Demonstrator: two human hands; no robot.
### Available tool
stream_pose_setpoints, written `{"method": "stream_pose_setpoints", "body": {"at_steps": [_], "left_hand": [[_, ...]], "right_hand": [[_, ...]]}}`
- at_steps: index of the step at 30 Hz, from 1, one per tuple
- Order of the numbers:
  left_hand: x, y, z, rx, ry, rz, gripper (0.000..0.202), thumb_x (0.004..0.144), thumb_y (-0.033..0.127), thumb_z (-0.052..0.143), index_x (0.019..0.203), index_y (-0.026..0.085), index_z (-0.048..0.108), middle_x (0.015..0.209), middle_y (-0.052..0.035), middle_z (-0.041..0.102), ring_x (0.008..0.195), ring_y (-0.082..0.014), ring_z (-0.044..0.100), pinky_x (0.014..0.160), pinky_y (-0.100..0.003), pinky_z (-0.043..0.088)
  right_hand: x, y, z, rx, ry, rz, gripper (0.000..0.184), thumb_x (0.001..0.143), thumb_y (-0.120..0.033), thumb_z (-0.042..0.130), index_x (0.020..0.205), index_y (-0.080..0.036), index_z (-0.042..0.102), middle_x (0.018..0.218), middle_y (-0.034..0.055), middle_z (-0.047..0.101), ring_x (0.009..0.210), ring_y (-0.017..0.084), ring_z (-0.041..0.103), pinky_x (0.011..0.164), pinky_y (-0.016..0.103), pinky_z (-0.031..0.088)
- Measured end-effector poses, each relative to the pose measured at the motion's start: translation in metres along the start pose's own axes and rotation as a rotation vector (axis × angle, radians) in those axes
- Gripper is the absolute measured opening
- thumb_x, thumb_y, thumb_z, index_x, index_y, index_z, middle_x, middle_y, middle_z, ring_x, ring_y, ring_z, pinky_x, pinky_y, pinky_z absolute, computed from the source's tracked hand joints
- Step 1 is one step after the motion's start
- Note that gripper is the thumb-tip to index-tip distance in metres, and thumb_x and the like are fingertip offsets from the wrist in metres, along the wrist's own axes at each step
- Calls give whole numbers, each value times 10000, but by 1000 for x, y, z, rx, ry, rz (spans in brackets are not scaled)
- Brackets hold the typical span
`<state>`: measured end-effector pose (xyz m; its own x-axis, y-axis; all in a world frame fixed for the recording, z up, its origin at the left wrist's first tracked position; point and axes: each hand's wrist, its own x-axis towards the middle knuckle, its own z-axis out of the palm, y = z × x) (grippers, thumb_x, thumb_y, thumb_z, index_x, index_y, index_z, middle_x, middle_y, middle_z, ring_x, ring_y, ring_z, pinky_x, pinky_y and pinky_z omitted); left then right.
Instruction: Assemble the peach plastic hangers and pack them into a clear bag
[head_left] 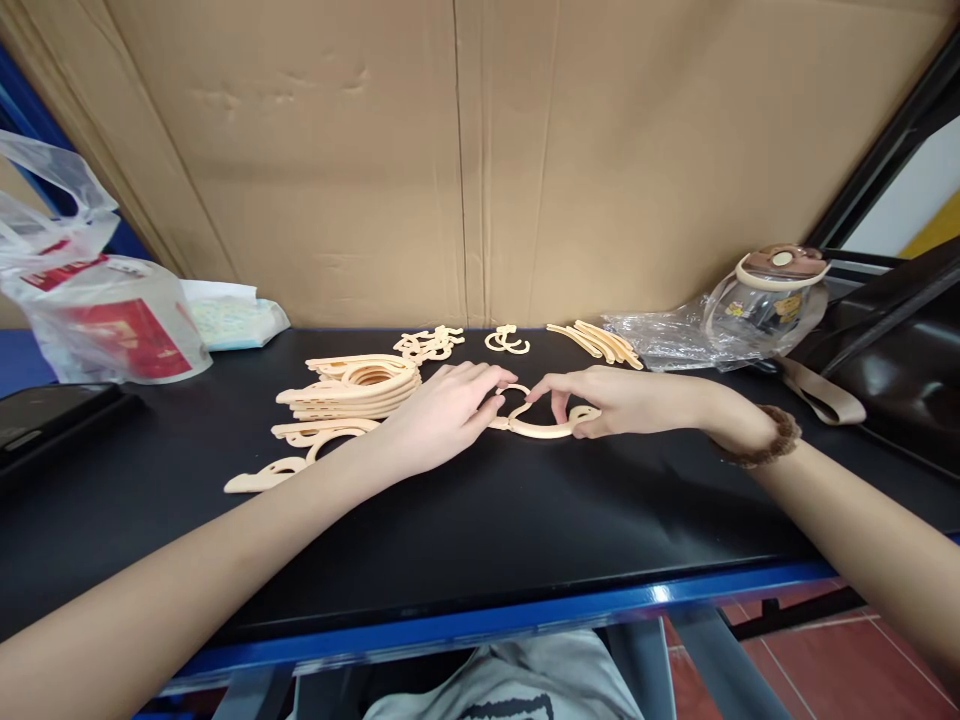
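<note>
A cream plastic folding hanger (541, 431) lies on the black tabletop between my two hands, its curved hook toward the back. My left hand (442, 415) is closed on its left side, with thumb and fingertips by the hook; the hand hides most of that side. On the right arm of the hanger my right hand (626, 400) grips with the thumb, while its index finger reaches to the base of the hook. Left of my left hand is a stack of similar hangers (360, 398), with another hanger (262, 478) lying in front, partly behind my forearm.
At the back lie a pile of small cream parts (429, 346), a few loose hooks (511, 344) and several thin strips (600, 343). A bagged tub (127, 325), a tissue pack (238, 318) and a black phone-like object (56, 425) are left. Rightward: clear plastic (664, 338), a bottle (772, 300), a dark bag (892, 350).
</note>
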<state>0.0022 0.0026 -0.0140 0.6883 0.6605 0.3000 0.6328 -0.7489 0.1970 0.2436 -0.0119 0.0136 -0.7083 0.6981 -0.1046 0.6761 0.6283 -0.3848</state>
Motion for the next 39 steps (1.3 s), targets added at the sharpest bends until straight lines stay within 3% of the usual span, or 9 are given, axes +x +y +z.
{"method": "stream_pose_setpoints", "body": {"at_steps": [3, 7, 12, 14, 18, 23, 28, 32, 39], "left_hand": [[0, 2, -1, 11, 5, -5, 355, 938, 170, 340, 1244, 181, 521, 1171, -77, 596, 1111, -237, 519, 961, -409, 406], [-2, 2, -2, 49, -7, 18, 438, 869, 56, 335, 1254, 172, 510, 1164, -72, 582, 1110, -219, 514, 962, -382, 416], [-4, -9, 1, 143, -60, 77, 508, 841, 34, 356, 1326, 160, 438, 1301, -87, 509, 1225, -224, 436, 1016, -378, 384], [-4, -13, 4, 163, -98, 86, 450, 890, 98, 373, 1334, 150, 430, 1346, -102, 478, 1266, -229, 401, 1040, -380, 364], [-5, -15, 7, 110, -94, 96, 419, 971, 371, 401, 1343, 180, 417, 1395, -98, 440, 1300, -232, 372, 1048, -372, 353], [-4, -12, 7, 9, -68, 72, 524, 931, 497, 456, 1359, 205, 382, 1393, -94, 442, 1292, -235, 383, 1020, -354, 368], [-3, -9, 7, -17, -83, 7, 602, 891, 520, 508, 1377, 196, 362, 1411, -110, 427, 1305, -248, 376, 1035, -376, 350], [-3, -9, 6, -14, -96, 14, 692, 861, 588, 515, 1411, 208, 336, 1435, -103, 412, 1327, -261, 357, 1037, -386, 350], [-3, -7, 1, -20, -192, -16, 871, 802, 687, 514, 1472, 196, 252, 1516, -125, 319, 1378, -305, 299, 1070, -415, 310]], "right_hand": [[1, 7, 1, -135, 125, 11, 428, 837, -83, 439, 1245, -186, 519, 933, 43, 661, 834, 165, 587, 737, 280, 443], [5, 13, 2, -290, 298, 91, 340, 855, -134, 458, 1171, -174, 575, 1060, 89, 654, 951, 207, 588, 815, 328, 440], [5, 8, 1, -418, 365, 385, 292, 901, -315, 468, 1135, -207, 604, 853, 43, 701, 789, 217, 633, 687, 325, 435], [5, 6, 1, -419, 362, 419, 320, 905, -393, 471, 1116, -200, 614, 823, 50, 706, 777, 227, 640, 666, 324, 430], [6, -2, 4, -216, 298, 226, 417, 919, -509, 447, 1173, -204, 576, 897, 51, 723, 808, 213, 653, 710, 317, 444], [10, -13, 15, -155, 245, 22, 600, 833, -608, 546, 1302, -240, 473, 1106, 67, 679, 988, 254, 624, 814, 351, 457], [12, -11, 22, -217, 260, 0, 622, 830, -511, 608, 1356, -233, 423, 1182, 89, 639, 1065, 276, 586, 866, 387, 453], [13, -1, 17, -114, 253, 0, 619, 832, -415, 633, 1379, -253, 393, 1135, 52, 672, 1078, 250, 589, 897, 381, 439], [13, 17, 9, 88, 211, -143, 502, 850, -246, 619, 1324, -249, 457, 1204, 26, 663, 1141, 179, 584, 980, 322, 409]]}}
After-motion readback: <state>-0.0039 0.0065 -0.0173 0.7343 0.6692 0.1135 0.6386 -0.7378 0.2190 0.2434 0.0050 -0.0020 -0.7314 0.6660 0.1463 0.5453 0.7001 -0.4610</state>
